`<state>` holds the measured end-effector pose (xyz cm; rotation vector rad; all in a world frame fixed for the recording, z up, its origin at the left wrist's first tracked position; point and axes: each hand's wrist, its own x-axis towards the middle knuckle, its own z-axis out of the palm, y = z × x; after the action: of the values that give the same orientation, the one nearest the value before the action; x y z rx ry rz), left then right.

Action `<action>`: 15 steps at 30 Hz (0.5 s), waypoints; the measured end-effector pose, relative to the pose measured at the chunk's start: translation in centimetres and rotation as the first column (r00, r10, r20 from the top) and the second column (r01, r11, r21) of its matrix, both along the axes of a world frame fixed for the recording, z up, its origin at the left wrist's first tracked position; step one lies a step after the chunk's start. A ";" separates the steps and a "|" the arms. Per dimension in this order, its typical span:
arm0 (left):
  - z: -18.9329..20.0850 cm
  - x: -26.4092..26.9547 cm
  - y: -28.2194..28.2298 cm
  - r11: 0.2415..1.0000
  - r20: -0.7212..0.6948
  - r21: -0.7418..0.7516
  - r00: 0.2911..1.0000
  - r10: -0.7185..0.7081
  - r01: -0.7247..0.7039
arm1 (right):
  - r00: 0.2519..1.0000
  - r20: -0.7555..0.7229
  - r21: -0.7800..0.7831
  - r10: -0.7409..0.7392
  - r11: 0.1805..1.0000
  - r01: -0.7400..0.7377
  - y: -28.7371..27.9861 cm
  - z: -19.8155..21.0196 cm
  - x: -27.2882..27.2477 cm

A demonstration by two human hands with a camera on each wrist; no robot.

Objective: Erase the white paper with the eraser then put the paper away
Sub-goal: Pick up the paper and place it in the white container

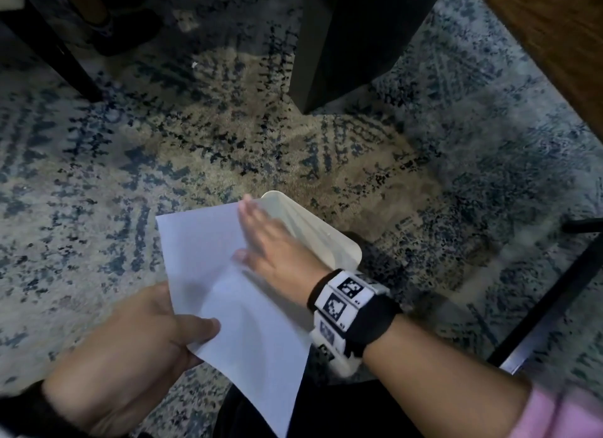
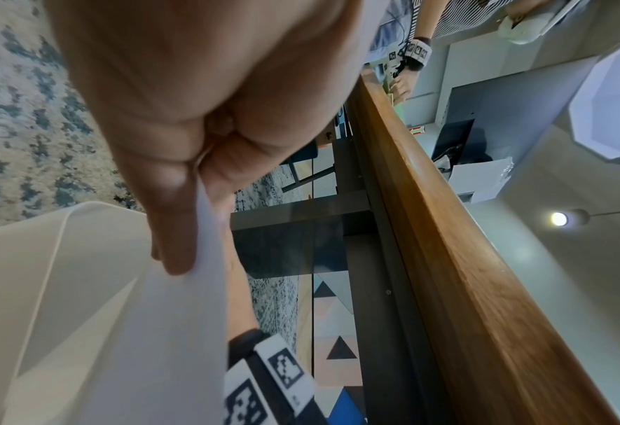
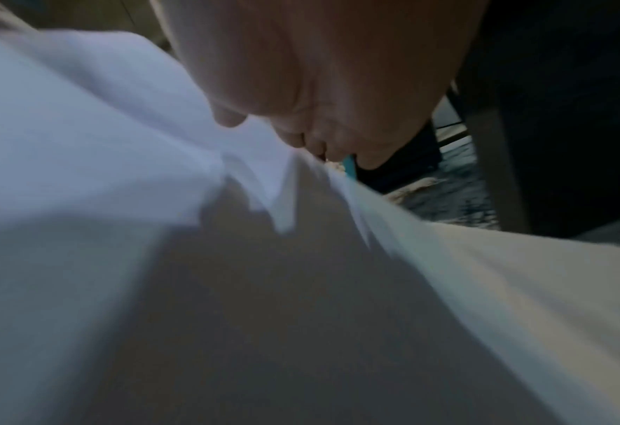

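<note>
A patterned rug (image 1: 326, 163) in blue, grey and tan fills most of the head view, with the edge of a wooden table (image 1: 554, 45) at upper right and dark furniture legs standing on the rug. Low in that view a cream bin (image 1: 329, 245) stands open on the rug, close in front of the person, apparently so the sheet can go straight in. The white paper (image 1: 208, 261) hangs over the bin's near rim, angled from the person's lap up toward the opening; no marks show on the side facing the camera, which suggests the erasing is done and the putting away is under way. The left hand (image 1: 137, 349) pinches the paper's lower left edge, thumb on top and fingers beneath, holding the sheet steady. The right hand (image 1: 270, 241) lies flat on the upper part of the sheet with fingers straight, not gripping, probably to press or fold it down into the bin. The eraser is not in view.
</note>
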<state>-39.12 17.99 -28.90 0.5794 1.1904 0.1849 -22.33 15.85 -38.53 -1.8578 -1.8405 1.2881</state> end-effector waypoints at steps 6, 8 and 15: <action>0.5 -0.4 0.1 1.000 0.009 0.027 1.000 -0.002 0.002 | 0.989 -0.028 -0.254 -0.144 0.958 0.132 -1.5 -3.8 1.4; 0.4 -0.8 0.0 0.999 0.019 0.036 1.000 -0.018 0.017 | 0.975 0.102 -0.391 -0.197 0.893 0.222 -1.7 -5.3 3.6; -0.3 -0.3 0.3 0.993 0.049 0.081 0.995 -0.087 0.083 | 0.966 -0.149 -0.161 -0.210 0.969 0.186 -0.5 -1.9 1.3</action>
<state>-39.47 18.26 -29.18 0.6892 1.1095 0.1742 -21.01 15.31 -40.47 -1.8865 -1.4722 1.4874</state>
